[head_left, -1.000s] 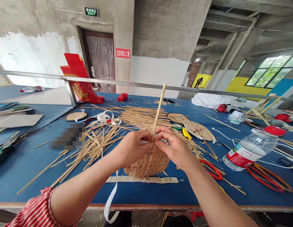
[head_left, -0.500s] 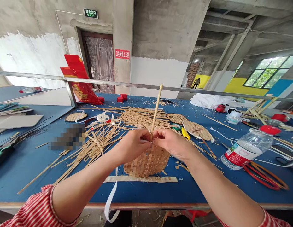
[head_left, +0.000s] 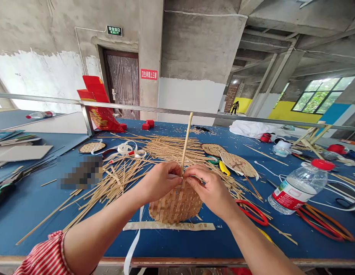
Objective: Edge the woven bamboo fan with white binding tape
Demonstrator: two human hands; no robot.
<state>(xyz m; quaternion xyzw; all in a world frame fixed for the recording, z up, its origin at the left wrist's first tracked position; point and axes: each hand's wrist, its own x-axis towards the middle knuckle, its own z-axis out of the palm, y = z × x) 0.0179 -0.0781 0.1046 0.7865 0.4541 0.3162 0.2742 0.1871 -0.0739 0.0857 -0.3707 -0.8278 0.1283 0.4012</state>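
A woven basket [head_left: 175, 206] of flat tan strips stands at the middle front of the table. From its rim a pale bamboo stick [head_left: 187, 141] rises, leaning slightly right. My left hand [head_left: 162, 181] is closed round the stick's lower end. On the other side, my right hand [head_left: 206, 187] pinches at the rim beside the stick, thumb and forefinger together; what lies between those fingertips is too small to name. A pale flat strip [head_left: 168, 226] lies in front of the basket, and a white ribbon [head_left: 133, 248] hangs over the table edge.
Loose bamboo strips [head_left: 120, 177] spread behind and left of the basket. A water bottle [head_left: 297, 187], red-handled scissors [head_left: 253, 212] and orange-red loops [head_left: 323, 221] are at right. Woven fans [head_left: 239, 164] and yellow-handled scissors [head_left: 224, 168] lie behind. A metal rail [head_left: 154, 109] crosses the back.
The view has tilted up a little. My right hand has shifted right and lower, its fingers more spread out from the stick. Red-handled scissors now show beside my right forearm.
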